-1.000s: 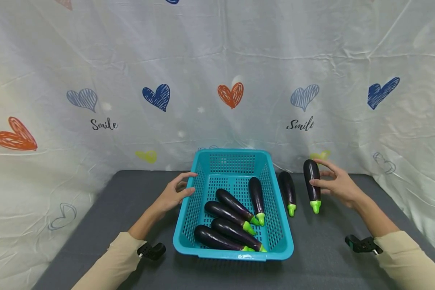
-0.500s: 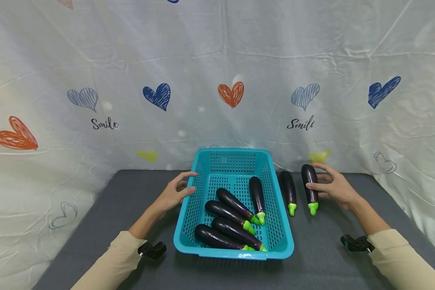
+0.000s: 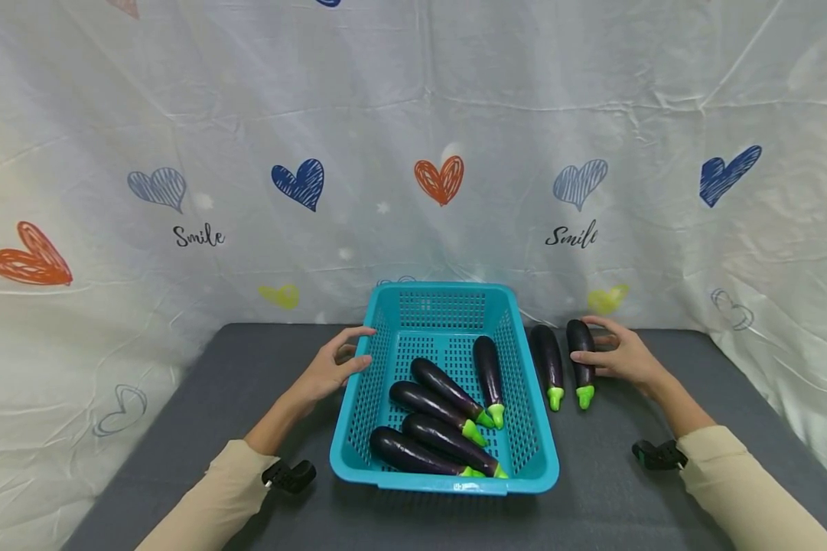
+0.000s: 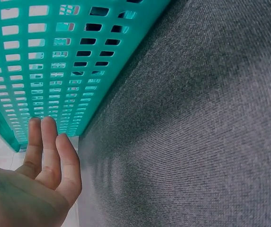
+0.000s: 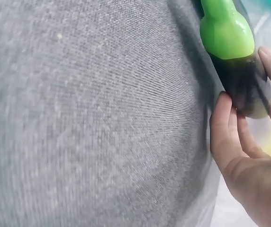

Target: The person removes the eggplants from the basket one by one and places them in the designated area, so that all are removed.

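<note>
At the middle of the table stands a turquoise plastic basket (image 3: 444, 483) with several dark purple eggplants (image 3: 446, 441) inside. My left hand (image 3: 328, 373) holds its left rim, thumb and index finger over the edge; in the left wrist view the other fingers (image 4: 51, 151) lie against the outer perforated wall. To the right of the basket, my right hand (image 3: 626, 356) grips an eggplant (image 3: 582, 356) between thumb and fingers, green stem end towards me. Whether this eggplant touches the table I cannot tell. Another eggplant (image 3: 548, 363) lies between it and the basket.
A dark grey cloth (image 3: 620, 490) covers the table. Behind it hangs a white curtain (image 3: 372, 252) printed with hearts and the word Smile. The basket's back end is close to the curtain. Black straps with devices (image 3: 292, 476) are on both wrists.
My right hand has brought its eggplant leftwards and a little nearer, close beside the eggplant lying by the basket. The left hand and basket have stayed in place.
</note>
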`<state>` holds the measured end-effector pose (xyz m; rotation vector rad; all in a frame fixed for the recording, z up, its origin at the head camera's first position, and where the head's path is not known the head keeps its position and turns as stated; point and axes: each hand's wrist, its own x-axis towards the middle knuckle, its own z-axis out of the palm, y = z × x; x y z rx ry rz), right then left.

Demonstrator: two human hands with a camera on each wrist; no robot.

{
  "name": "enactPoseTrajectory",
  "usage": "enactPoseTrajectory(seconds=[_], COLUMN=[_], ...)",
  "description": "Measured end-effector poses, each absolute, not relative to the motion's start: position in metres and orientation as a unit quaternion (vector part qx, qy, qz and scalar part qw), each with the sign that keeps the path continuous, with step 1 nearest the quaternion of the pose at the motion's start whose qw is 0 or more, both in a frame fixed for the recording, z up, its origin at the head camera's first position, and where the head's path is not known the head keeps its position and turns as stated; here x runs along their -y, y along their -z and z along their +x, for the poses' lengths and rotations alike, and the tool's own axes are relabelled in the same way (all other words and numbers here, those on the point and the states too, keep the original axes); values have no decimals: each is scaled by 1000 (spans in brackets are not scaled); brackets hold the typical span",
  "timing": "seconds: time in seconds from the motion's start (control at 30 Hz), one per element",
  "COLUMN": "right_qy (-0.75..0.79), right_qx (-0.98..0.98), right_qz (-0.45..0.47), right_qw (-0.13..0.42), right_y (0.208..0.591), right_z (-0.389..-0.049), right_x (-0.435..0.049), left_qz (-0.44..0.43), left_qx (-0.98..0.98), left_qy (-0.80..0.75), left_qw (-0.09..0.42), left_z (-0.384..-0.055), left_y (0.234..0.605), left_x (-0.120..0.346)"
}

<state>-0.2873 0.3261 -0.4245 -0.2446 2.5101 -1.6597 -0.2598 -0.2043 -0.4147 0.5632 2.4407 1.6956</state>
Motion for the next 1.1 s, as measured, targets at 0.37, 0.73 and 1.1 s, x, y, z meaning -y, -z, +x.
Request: enactPoseTrajectory(seconds=[0.37, 0.73, 1.1], right_qy=[504, 492, 489], right_qx=[-857, -862, -864], right_qz=[-85, -103, -96], right_qw=[61, 67, 67], right_y=[428, 425, 428], right_z=[-297, -300, -298], right_x=[-322, -316, -320], left_qz=[186, 187, 184], left_qx=[-808, -808, -807], left_qy=[-556, -555, -559], left_qw=[58, 57, 57], left_z=[-261, -261, -261], left_y=[416, 416, 415], left_x=[204, 204, 204])
